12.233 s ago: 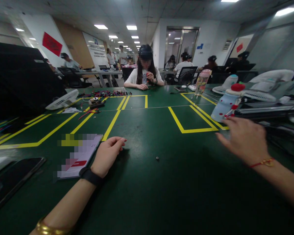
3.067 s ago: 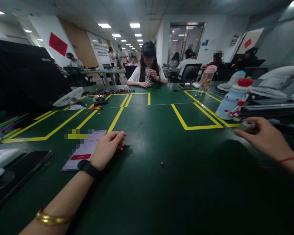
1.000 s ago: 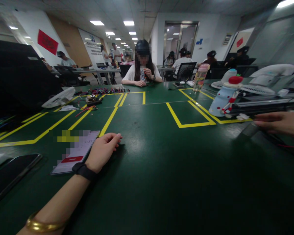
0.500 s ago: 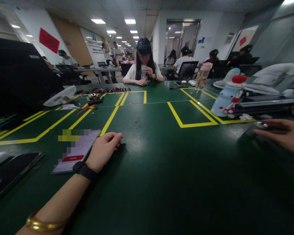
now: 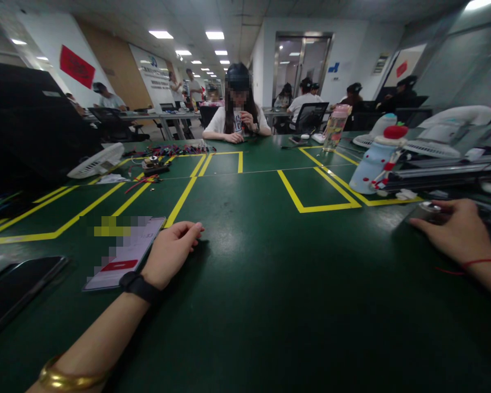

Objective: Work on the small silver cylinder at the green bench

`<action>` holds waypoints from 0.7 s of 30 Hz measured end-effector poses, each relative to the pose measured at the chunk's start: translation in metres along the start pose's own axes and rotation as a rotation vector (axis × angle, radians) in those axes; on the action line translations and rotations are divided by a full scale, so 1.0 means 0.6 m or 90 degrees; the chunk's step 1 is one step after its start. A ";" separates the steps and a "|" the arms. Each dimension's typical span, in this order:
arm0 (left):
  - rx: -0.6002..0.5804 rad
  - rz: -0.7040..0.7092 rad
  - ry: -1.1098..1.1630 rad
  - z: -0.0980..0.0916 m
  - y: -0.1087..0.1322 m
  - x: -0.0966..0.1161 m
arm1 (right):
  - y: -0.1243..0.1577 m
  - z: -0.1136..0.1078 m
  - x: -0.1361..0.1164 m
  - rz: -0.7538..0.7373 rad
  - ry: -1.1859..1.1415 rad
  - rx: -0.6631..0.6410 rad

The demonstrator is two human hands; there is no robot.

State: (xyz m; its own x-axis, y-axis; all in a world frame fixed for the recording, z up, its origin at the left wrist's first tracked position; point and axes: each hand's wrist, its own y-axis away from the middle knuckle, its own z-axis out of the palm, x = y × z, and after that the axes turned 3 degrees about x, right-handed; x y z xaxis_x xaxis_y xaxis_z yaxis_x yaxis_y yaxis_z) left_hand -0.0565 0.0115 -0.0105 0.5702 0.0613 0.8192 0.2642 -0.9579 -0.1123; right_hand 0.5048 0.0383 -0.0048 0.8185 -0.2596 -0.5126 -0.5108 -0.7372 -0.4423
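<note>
My left hand (image 5: 172, 248) rests on the green table (image 5: 245, 284), its fingers loosely curled in and the thumb lying along them, with nothing visible in it. A phone (image 5: 125, 266) with a lit, partly blurred screen lies beside that hand, its edge hidden behind the wrist. At the right, my right hand (image 5: 460, 232) has its thumb and fingers around a small cylinder with a shiny silver top (image 5: 429, 207). The cylinder's lower part looks dark and is hard to make out. It appears upright at the table surface.
A blue bottle with a red lid (image 5: 374, 166) and a clear bottle with a pink lid (image 5: 336, 128) stand at the right, near white fans (image 5: 433, 139). Wires (image 5: 175, 150) lie far left. A dark phone (image 5: 20, 292) lies near left. A person (image 5: 238, 114) sits opposite.
My right hand has come further into view, leftward, still around the silver-topped cylinder; its wrist with a red cord now shows. My left hand stays in place. The whole view has shifted slightly.
</note>
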 end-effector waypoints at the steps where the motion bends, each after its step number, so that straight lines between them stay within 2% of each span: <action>1: 0.001 0.001 -0.002 0.000 0.000 -0.001 | 0.007 0.002 -0.010 -0.020 -0.026 0.002; 3: 0.001 0.001 -0.007 0.001 -0.001 -0.001 | 0.031 0.012 -0.042 -0.087 -0.104 -0.012; 5: 0.000 0.002 -0.016 0.002 -0.001 0.000 | 0.072 0.027 -0.092 -0.175 -0.196 -0.064; 10: -0.017 0.005 -0.055 0.000 0.000 0.005 | 0.222 0.057 -0.258 -0.428 -0.397 -0.290; 12: -0.019 0.010 -0.070 -0.002 -0.001 0.007 | 0.269 0.062 -0.307 -0.503 -0.458 -0.353; 15: -0.019 0.020 -0.084 -0.004 -0.002 0.009 | 0.303 0.067 -0.336 -0.557 -0.488 -0.431; 18: -0.025 0.048 -0.084 0.000 0.007 0.020 | 0.308 0.072 -0.331 -0.565 -0.482 -0.483; 21: -0.057 0.111 -0.071 0.013 0.034 0.051 | 0.305 0.073 -0.323 -0.559 -0.487 -0.493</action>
State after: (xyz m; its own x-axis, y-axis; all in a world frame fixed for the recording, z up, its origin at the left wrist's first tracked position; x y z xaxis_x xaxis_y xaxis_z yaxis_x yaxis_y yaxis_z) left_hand -0.0278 -0.0040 0.0078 0.6855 -0.0809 0.7235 0.0873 -0.9775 -0.1920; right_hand 0.2413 -0.0188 -0.0188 0.3184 0.6767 -0.6638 0.5665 -0.6974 -0.4391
